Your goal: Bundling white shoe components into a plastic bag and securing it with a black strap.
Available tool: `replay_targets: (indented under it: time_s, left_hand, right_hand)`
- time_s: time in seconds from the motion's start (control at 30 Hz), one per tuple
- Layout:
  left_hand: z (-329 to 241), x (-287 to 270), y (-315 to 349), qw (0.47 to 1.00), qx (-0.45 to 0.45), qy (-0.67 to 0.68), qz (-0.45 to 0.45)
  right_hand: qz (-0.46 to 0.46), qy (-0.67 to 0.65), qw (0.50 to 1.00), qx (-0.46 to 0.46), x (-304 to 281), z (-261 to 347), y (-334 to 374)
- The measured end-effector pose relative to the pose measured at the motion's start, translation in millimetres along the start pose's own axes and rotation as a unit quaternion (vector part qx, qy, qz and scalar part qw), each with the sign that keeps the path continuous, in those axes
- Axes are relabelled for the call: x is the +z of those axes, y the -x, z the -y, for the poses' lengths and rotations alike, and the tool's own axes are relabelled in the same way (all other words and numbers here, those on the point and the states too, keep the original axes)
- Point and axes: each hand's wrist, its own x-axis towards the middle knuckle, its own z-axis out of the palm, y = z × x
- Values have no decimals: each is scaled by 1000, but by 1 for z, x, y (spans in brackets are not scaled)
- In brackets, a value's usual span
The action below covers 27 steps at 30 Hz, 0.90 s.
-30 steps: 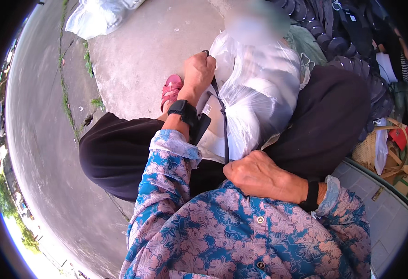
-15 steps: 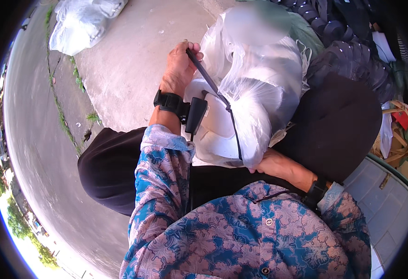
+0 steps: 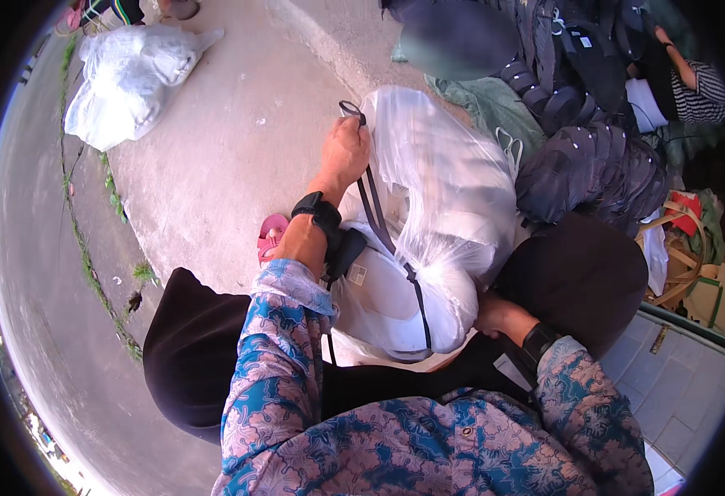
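Note:
A large translucent white plastic bag [image 3: 453,194], filled with pale rounded pieces, stands between my knees. A dark strap [image 3: 372,208] runs up from it, with a knot at the bag's lower front and a thin length passing down over the plastic. My left hand [image 3: 347,150] is closed round the strap's upper part, and a loop sticks out above the fist. Low against the bag's right side, my right hand [image 3: 501,316] has its fingers curled at the plastic; the bag partly hides them.
Another white plastic bag [image 3: 135,78] lies on the concrete at far left. A pink sandal [image 3: 272,236] shows beside my left forearm. Stacked dark curved pieces [image 3: 598,169] and green sacking [image 3: 495,107] stand to the right. Another person's arm [image 3: 681,62] shows at far right.
My left hand has moved right and down a little, and the strap now hangs more steeply. The view has shifted, bringing the pink sandal and another person's arm into sight. My right hand stays low by the bag.

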Motion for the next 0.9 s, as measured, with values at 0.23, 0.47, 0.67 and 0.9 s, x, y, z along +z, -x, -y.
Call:
replay_targets:
  time_s: [0.23,0.47,0.67,0.9]
  left_hand:
    - [28,-45,-30,914,-89,81,387]
    - [-2,-49,-34,955,9,-36,293]
    - [30,-27,-3,994,35,-13,103]
    - [83,-9,22,993,-67,-55,81]
  right_hand:
    - [100,30,995,6,16,-7,-21]
    - [120,-11,993,3,32,-16,-31]
    - [99,-46,994,-7,28,-25,-31]
    - [44,-68,995,-53,-3,-6,-33]
